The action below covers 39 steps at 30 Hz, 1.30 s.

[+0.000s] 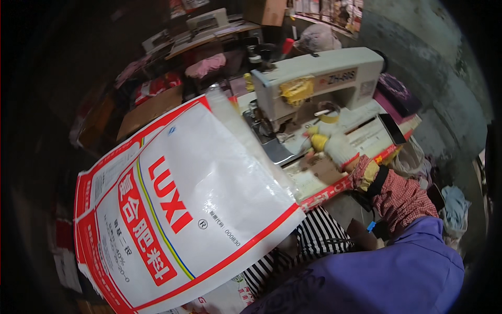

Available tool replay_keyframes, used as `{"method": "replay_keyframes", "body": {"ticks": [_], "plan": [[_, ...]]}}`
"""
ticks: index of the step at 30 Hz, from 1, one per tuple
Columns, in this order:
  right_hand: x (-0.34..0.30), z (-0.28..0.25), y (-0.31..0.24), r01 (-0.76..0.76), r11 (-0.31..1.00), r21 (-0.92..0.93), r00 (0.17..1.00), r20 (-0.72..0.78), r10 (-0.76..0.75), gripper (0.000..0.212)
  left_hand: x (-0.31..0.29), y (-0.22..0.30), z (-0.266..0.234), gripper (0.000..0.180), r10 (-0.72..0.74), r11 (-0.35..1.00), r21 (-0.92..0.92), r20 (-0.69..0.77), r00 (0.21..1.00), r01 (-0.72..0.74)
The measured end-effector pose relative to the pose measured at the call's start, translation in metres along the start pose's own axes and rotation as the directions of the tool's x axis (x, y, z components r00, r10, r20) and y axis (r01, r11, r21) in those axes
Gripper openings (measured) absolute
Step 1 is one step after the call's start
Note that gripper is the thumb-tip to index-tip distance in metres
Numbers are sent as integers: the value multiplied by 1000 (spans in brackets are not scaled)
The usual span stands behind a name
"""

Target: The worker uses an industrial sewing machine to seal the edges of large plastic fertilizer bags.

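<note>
A large white woven plastic sack (209, 152) with red borders and printing spreads across the left and middle, its upper right edge lying by the needle end of a pale sewing machine (319, 83). Over the machine bed, to the right of the needle, is my right hand (337, 150) in a whitish glove with yellow-covered fingers. Its fingers point left toward the sack and look apart, somewhat blurred, with nothing visible between them. A red checked sleeve cover with a black band is on that forearm (400, 196). My left hand does not show.
A dark purple patterned box (397, 97) stands behind the machine's right end. A roll of yellow tape (329, 114) is at the machine arm. Light blue cloth (455, 204) hangs at far right. Another sewing table (209, 37) and a cardboard piece (149, 111) are beyond the sack.
</note>
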State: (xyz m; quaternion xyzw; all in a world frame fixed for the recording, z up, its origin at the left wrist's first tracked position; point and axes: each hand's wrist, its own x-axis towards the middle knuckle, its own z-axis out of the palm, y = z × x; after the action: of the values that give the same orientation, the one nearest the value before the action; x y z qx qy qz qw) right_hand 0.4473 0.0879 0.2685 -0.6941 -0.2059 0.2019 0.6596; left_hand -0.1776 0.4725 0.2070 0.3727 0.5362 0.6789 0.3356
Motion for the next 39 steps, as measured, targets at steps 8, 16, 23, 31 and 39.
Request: {"method": "replay_keyframes", "body": {"ticks": [8,16,23,31,39], "plan": [[31,-80,7,-67,468,-881,889,-266,-373,45,43,97,62,47,254,950,155,133,958,-273],[68,-40,-11,38,-63,-997,901,61,-430,16,-80,157,189,42,165,940,-111,976,144,-322],[13,-33,-2,321,675,-665,778,-222,-588,18,-247,97,195,13,142,196,-584,812,-566,-788],[-56,57,-27,-412,406,816,844,509,-167,34,-329,79,234,44,350,315,-528,837,-420,-789],[-43,125,16,-227,854,469,959,261,111,26,-335,43,253,54,148,540,-227,974,-174,-811]]}}
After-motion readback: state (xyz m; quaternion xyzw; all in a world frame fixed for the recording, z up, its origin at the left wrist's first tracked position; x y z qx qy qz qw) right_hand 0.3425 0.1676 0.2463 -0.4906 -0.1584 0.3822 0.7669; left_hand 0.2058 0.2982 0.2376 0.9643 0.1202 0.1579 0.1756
